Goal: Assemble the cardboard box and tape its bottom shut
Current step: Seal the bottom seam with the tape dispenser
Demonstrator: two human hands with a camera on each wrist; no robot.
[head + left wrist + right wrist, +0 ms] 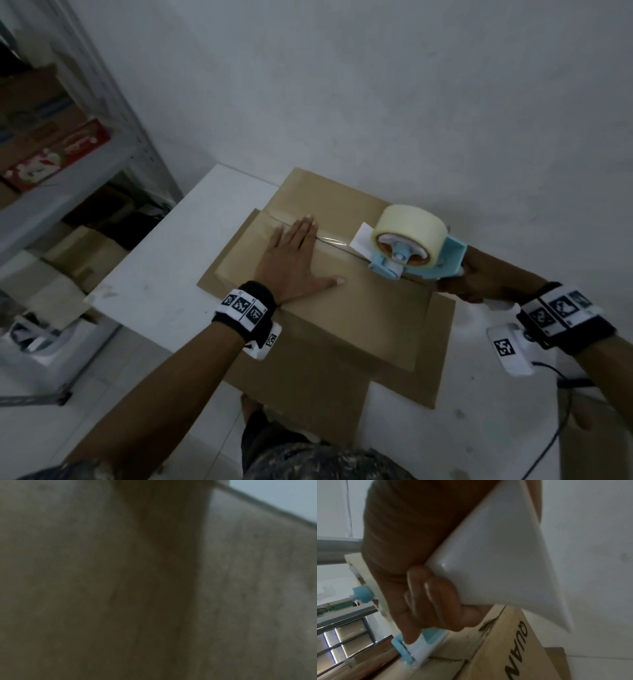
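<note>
A brown cardboard box (pixel 359 308) stands bottom-up on the white table (pixel 154 284), its lower flaps splayed out around it. My left hand (pixel 294 260) lies flat on the closed bottom flaps, fingers straight, beside the centre seam. A strip of clear tape (pixel 334 240) runs along that seam from under my fingers to the blue tape dispenser (pixel 414 253) with its clear tape roll (pixel 411 226). My right hand (pixel 479 277) grips the dispenser's white handle (pixel 496 561) at the box's right end. The left wrist view shows only blurred cardboard (pixel 68 588). The box (pixel 513 649) carries black lettering.
A metal shelving rack (pixel 68 154) with cardboard boxes and a red package (pixel 58 154) stands at the left. A white wall (pixel 411 85) rises right behind the table. A black cable (pixel 561 411) hangs from my right wrist over the table's right front.
</note>
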